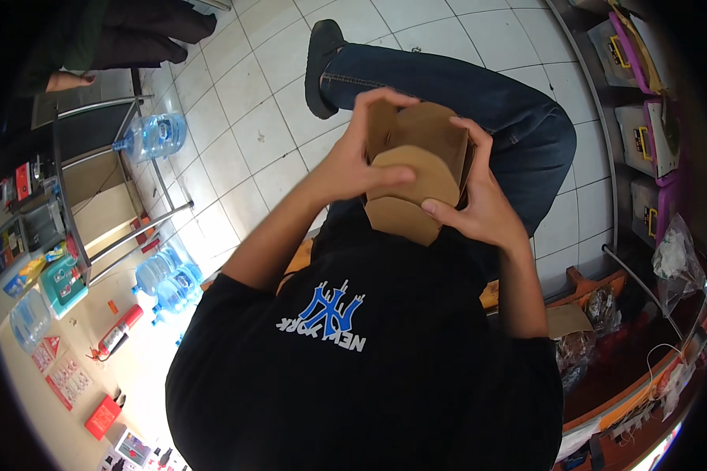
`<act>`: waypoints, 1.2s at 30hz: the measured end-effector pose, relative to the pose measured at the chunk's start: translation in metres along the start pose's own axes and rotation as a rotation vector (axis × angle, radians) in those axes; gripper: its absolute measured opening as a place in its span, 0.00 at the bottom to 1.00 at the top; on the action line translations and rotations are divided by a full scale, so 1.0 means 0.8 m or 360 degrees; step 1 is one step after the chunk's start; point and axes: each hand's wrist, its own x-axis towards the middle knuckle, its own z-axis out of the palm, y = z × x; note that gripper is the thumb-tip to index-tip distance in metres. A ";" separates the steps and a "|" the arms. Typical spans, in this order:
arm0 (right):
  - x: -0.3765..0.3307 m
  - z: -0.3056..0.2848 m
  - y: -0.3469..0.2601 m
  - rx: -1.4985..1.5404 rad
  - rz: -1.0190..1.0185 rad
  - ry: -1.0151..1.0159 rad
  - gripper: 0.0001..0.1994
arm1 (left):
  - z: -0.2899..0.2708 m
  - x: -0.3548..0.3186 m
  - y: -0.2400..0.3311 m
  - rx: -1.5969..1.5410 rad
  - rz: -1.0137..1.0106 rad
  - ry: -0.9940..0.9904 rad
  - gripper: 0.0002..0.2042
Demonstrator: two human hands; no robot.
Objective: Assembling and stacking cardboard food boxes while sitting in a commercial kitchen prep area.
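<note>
A small brown cardboard box (416,177) with its top flaps spread is held over my lap. My left hand (357,161) grips its left side, with the thumb lying across a rounded flap and the fingers reaching over the far left edge. On the other side my right hand (483,192) grips the box, its thumb pressed on the near flap and its fingers curled along the right wall. The part of the inside that shows is bare brown card; the flap hides the bottom.
Purple-edged plastic drawers (640,137) stand along the right. Large blue water bottles (155,136) lie on a metal rack at the left, near a fire extinguisher (119,331). Another person's hand (69,81) shows at upper left. Wrapped bundles (602,308) lie at lower right.
</note>
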 end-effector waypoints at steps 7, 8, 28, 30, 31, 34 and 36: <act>-0.013 -0.013 -0.043 -0.0787 -0.0260 -0.0146 0.59 | -0.002 -0.038 -0.004 0.0344 0.0645 0.0051 0.54; -0.012 -0.018 -0.049 -0.0788 -0.0270 -0.0152 0.59 | -0.003 -0.043 0.000 0.0431 0.0590 0.0054 0.55; 0.036 0.001 -0.015 -0.0602 0.0091 -0.0040 0.49 | -0.004 -0.029 -0.012 0.0617 -0.0076 0.0085 0.56; 0.016 0.002 -0.029 -0.0639 0.0108 -0.0222 0.48 | 0.000 -0.037 -0.006 0.0667 0.0040 0.0090 0.56; 0.013 0.003 -0.026 -0.0635 0.0106 -0.0231 0.48 | 0.002 -0.040 -0.003 0.0717 0.0163 0.0084 0.56; 0.003 0.007 -0.001 -0.0621 -0.0056 -0.0144 0.55 | 0.005 -0.044 0.000 0.0569 -0.0064 0.0055 0.57; 0.008 0.012 0.022 0.0177 -0.0005 0.0115 0.63 | -0.004 -0.039 0.005 0.0559 -0.0188 0.0034 0.57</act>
